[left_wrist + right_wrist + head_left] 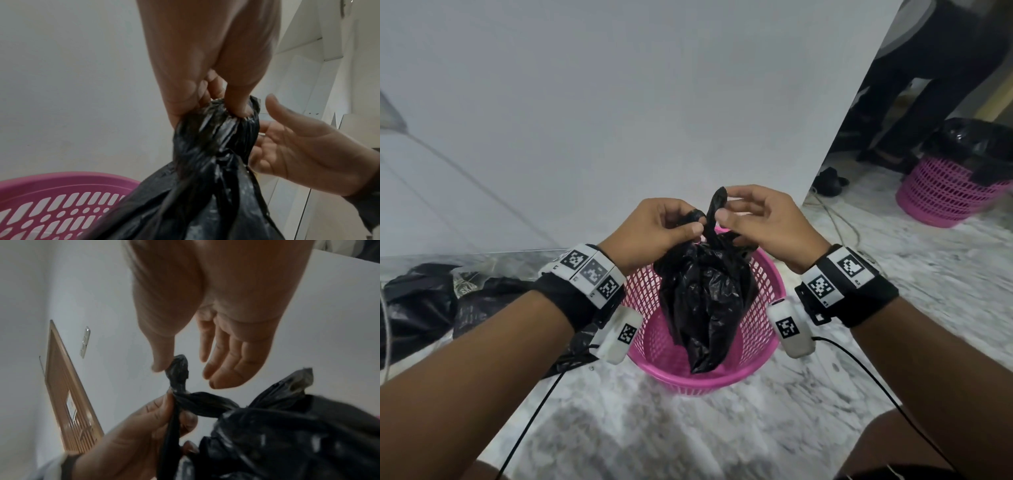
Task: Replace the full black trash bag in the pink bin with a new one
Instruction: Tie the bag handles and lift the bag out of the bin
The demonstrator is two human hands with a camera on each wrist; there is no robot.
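You held the full black trash bag (pixel 705 301) gathered at its neck, its body hanging down inside the pink bin (pixel 767 274) that stood on the marble floor (pixel 688 435) against the white wall (pixel 619 102). Your left hand (pixel 664 233) was clenched on one twisted ear of the bag's mouth; the left wrist view showed your fingers (pixel 238 105) buried in the bunched plastic. Your right hand (pixel 760 219) pinched the tip of the other twisted tail (pixel 179 368) between thumb and forefinger, while its remaining fingers hung loose and straight.

The step in hand looked like tying the bag's mouth closed before lifting it out. To do it well, you would have wanted a fuller grasp on the right tail: a fingertip pinch on slick plastic seemed likely to slip once you pulled. Crossing the two tails low, close to the bulge of the load, and pulling them apart evenly should have seated the knot tight without tearing the thin film. Keeping the bag's weight resting in the bin would have spared the ears any strain while you tied.

More black bags (pixel 421 298) lay on the floor to your left, and a second lined pink bin (pixel 945 195) stood well apart on the right.
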